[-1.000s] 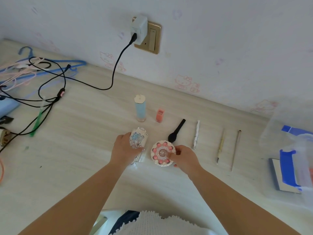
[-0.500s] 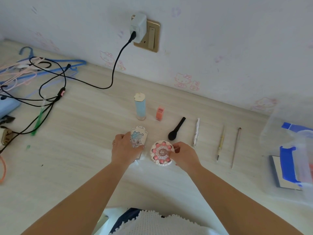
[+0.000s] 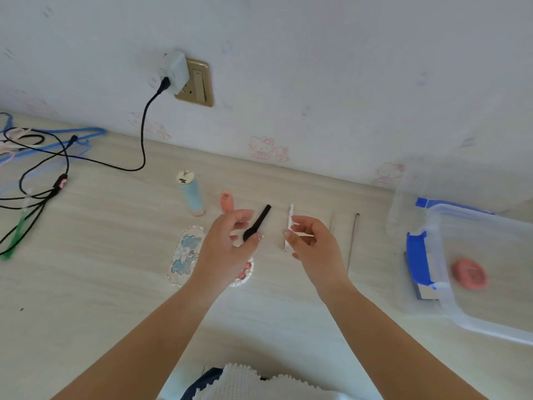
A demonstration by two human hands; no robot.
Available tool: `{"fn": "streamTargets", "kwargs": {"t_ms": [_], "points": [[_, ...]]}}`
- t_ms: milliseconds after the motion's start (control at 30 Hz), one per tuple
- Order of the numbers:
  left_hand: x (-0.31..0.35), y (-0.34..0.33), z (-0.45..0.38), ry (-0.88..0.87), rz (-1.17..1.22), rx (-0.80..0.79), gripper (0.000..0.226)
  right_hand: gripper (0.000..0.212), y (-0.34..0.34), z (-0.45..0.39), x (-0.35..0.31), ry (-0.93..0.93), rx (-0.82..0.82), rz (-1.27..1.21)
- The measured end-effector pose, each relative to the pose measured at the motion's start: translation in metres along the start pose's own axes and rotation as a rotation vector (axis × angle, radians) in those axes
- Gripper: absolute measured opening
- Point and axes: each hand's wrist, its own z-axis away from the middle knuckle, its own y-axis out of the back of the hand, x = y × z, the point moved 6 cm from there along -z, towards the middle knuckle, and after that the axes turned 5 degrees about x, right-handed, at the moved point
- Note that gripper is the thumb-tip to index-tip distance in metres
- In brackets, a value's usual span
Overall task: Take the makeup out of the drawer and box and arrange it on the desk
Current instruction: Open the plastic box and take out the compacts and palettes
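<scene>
So the pale wood bench (image 3: 101,284) takes up most of the view, running back to a wall with a gold outlet plate (image 3: 199,83) and a charger plugged in. Over on the right edge sits a clear plastic box (image 3: 476,321) with blue latches, and there's a pink round thing (image 3: 469,273) inside it. On the far left there's a tangle of black cables (image 3: 43,168) plus some blue hangers. Both hands hover above the middle of the bench, not holding anything: the left hand (image 3: 227,252) has its grip loose and open, fingers curled a bit, and the right hand (image 3: 314,246) is the same, open and empty. The makeup is laid out under and around them: a blue ornate compact (image 3: 184,255) flat on the bench, a round pink one (image 3: 245,274) mostly hidden under the left hand, a blue tube (image 3: 193,194) standing upright, a small coral bottle (image 3: 227,199), a black brush (image 3: 259,222), a white stick (image 3: 289,223), and a thin brown pencil (image 3: 354,241) farther right.
</scene>
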Motion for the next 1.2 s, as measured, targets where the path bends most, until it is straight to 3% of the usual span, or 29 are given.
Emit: {"fn": "streamTargets", "kwargs": {"t_ms": [233, 433, 533, 667, 800, 900, 1000, 1100, 1200], "points": [[0.090, -0.085, 0.025, -0.217, 0.034, -0.075, 0.037, 0.020, 0.117, 0.021, -0.023, 0.108, 0.100, -0.087], [0.143, -0.188, 0.061, -0.229, 0.123, -0.203, 0.038, 0.015, 0.271, 0.025, -0.015, 0.117, 0.295, -0.101], [0.160, -0.236, 0.074, -0.209, 0.166, -0.263, 0.038, 0.018, 0.330, 0.010, -0.007, 0.079, 0.314, -0.096], [0.164, -0.303, 0.080, -0.143, 0.040, -0.391, 0.041, 0.019, 0.378, -0.016, 0.018, -0.003, 0.262, 0.100], [0.146, -0.348, 0.073, 0.151, -0.035, -0.452, 0.057, 0.038, 0.391, -0.041, 0.048, -0.092, 0.148, 0.324], [0.128, -0.370, 0.071, 0.281, -0.154, -0.486, 0.063, 0.045, 0.384, -0.056, 0.066, -0.051, -0.028, 0.814], [0.103, -0.378, 0.068, 0.384, -0.381, -0.451, 0.077, 0.029, 0.373, -0.065, 0.083, -0.054, -0.232, 1.225], [0.087, -0.384, 0.067, 0.506, -0.462, -0.447, 0.095, 0.017, 0.369, -0.072, 0.099, -0.160, -0.316, 1.364], [0.084, -0.389, 0.059, 0.509, -0.584, -0.428, 0.112, 0.025, 0.367, -0.080, 0.104, -0.184, -0.271, 1.312]]}}
